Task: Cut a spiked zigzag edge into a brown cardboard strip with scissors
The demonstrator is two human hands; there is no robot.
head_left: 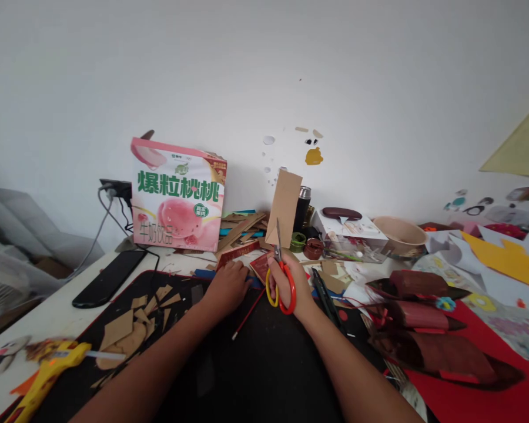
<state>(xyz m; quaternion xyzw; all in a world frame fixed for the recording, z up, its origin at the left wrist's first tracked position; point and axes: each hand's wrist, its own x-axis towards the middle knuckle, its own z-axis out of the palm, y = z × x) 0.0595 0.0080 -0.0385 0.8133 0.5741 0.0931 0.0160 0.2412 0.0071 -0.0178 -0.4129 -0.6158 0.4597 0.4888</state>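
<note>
My right hand (291, 282) is closed around scissors (286, 288) with one red and one yellow handle loop, the blades pointing up. Just behind the blades stands a tall tan cardboard piece (285, 202); whether the same hand also pinches its lower edge I cannot tell. Palm down, my left hand (229, 285) lies at the near edge of the pile, with its thumb apart from the fingers and its fingertips partly hidden. Beyond it is a dark red printed box (238, 252). A thin red stick (249, 314) lies on the black mat (247, 376) between my hands.
Cardboard scraps (127, 329) and a yellow glue gun (55, 367) lie to the left, near a black phone (109, 279). A pink peach drink carton (178, 197) stands behind. On the right are several brown boat-shaped models (449, 355), a cutter (326, 296) and a bowl (399, 232).
</note>
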